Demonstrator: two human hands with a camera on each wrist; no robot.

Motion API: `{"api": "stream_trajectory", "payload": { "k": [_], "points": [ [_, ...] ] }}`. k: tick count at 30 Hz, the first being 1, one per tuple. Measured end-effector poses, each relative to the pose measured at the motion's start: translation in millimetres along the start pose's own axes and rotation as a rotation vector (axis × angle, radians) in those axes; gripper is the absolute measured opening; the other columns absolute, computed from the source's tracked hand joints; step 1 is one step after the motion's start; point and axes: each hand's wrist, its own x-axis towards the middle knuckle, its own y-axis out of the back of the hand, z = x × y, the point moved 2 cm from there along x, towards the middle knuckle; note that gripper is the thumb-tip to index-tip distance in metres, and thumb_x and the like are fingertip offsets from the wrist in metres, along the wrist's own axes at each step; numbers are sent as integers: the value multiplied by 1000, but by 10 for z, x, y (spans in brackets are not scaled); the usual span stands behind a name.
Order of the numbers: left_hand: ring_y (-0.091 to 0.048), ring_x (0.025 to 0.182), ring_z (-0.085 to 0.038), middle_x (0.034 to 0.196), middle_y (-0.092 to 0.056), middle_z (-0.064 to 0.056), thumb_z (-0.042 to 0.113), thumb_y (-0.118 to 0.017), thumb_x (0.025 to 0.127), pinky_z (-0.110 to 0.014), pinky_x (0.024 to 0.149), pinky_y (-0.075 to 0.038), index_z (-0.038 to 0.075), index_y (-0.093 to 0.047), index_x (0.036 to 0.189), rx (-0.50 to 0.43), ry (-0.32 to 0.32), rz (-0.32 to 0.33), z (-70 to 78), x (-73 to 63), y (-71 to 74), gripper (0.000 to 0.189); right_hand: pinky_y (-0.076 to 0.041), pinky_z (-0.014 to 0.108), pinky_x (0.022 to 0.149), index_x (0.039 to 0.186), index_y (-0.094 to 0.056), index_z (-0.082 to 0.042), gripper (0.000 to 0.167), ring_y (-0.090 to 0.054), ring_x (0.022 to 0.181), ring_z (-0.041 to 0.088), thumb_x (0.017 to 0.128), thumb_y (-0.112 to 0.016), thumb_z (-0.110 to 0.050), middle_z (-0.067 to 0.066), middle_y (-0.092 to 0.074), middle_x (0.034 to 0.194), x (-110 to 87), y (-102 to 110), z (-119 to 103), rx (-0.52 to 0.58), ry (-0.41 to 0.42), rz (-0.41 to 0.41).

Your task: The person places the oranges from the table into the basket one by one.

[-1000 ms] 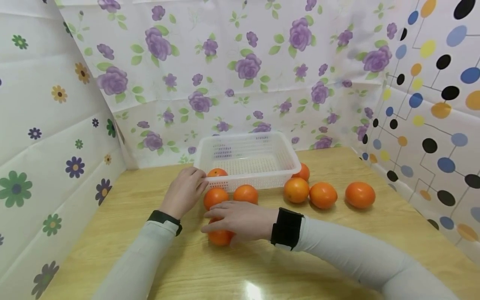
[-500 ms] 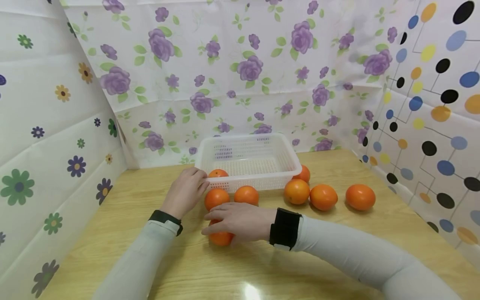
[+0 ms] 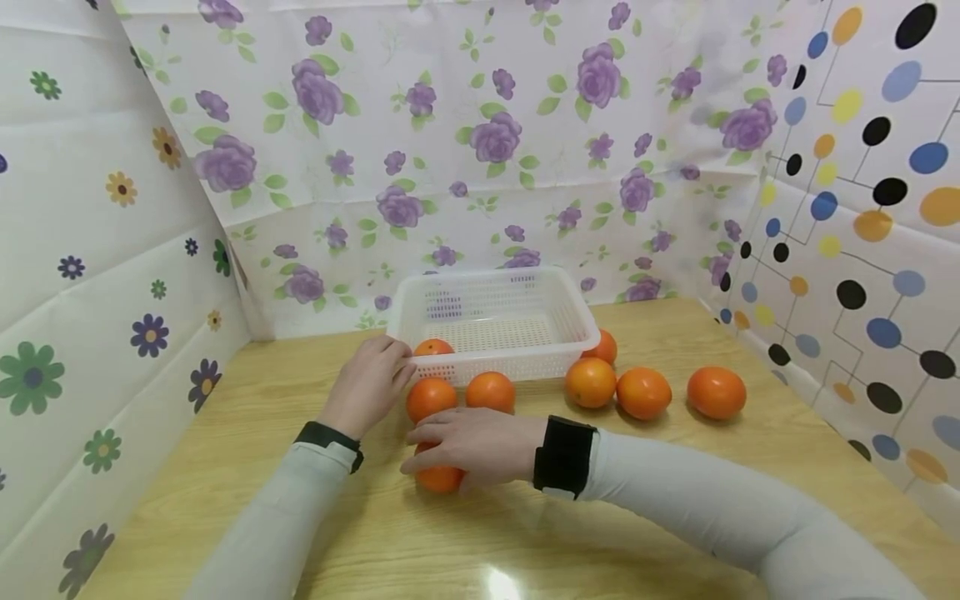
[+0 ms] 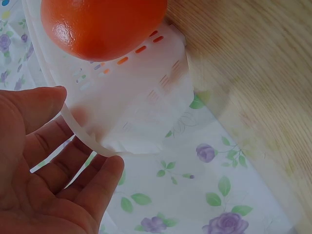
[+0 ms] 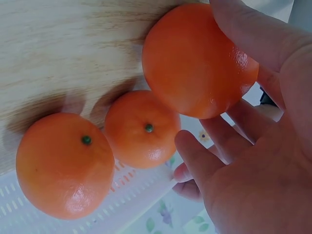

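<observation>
My left hand (image 3: 367, 383) grips the left end of a white perforated plastic basket (image 3: 517, 362). In the left wrist view, its thumb and fingers (image 4: 114, 165) lie on either side of the basket rim (image 4: 83, 131). One orange (image 3: 433, 347) sits inside the basket near that hand. In front of the basket, my right hand (image 3: 480, 446) holds another orange (image 3: 441, 478), its fingers and thumb around the fruit in the right wrist view. Just behind are two more oranges, one left (image 3: 431, 400) and one right (image 3: 491, 390), by the basket's front wall.
To the right, several oranges lie on the wooden table (image 3: 600, 533): one (image 3: 602, 346) beside the basket corner, one (image 3: 591, 382) in front of it, and others (image 3: 643, 393) farther right. A flowered cloth (image 3: 495, 167) hangs behind; a dotted cloth (image 3: 862, 292) borders the right.
</observation>
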Motion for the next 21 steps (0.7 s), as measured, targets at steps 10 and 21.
{"api": "stream_trajectory", "payload": {
  "k": [10,21],
  "points": [
    [-62,121,-38,124,-70,-16,19,-76,108,-53,108,-57,2,-74,124,0,8,1,-5,-8,-2,24,-42,37,125,157,-63,-33,77,-47,154,21,88,-96,-24,2,-55,164,14,-40,-10,-4,-7,1],
    [-63,120,-39,122,-70,-17,20,-75,108,-54,106,-58,2,-74,122,4,-9,15,-8,-7,-6,23,-45,33,122,156,-64,-32,73,-48,153,19,90,-95,-25,1,-55,163,23,-59,-9,-30,-1,0]
  ]
}}
